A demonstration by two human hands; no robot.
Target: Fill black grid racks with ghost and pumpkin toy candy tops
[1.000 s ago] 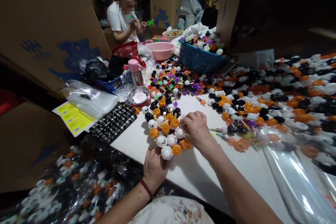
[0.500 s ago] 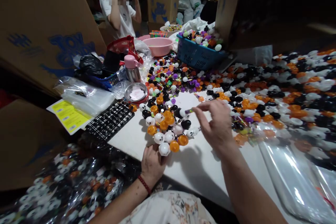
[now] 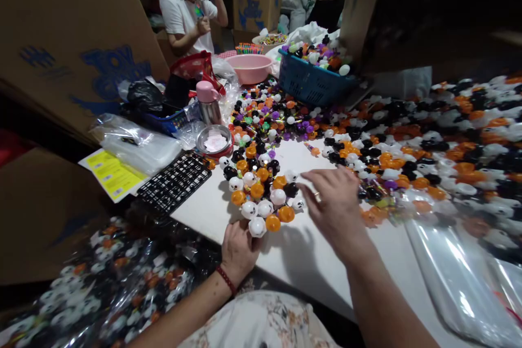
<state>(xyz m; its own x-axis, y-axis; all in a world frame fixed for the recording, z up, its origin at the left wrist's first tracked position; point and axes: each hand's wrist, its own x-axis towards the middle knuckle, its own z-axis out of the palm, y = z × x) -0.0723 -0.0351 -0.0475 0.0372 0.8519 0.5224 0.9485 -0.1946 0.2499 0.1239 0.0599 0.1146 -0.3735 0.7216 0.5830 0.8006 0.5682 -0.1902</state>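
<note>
My left hand (image 3: 240, 247), with a red bracelet at the wrist, is closed round the lower end of a bunch of toys (image 3: 261, 196) topped with white skulls, orange pumpkins and black heads. The stems inside that fist are hidden. At the bunch's right side, my right hand (image 3: 332, 204) has its thumb and index finger apart, close to a black head (image 3: 291, 190) and a white one. Nothing shows between those fingers. Below both hands is the white table (image 3: 318, 261).
Loose toys (image 3: 428, 157) heap on the right, near clear plastic bags (image 3: 452, 277). A blue basket (image 3: 314, 84), pink basin (image 3: 249, 68), flask (image 3: 209, 106), tin (image 3: 213, 141) and black grid (image 3: 175, 184) stand beyond. A person in white (image 3: 183, 16) sits across.
The small purple-ended stick has left my right fingers, which have opened beside the bunch. An orange head now shows at the bunch's upper right. The person across has lowered one hand.
</note>
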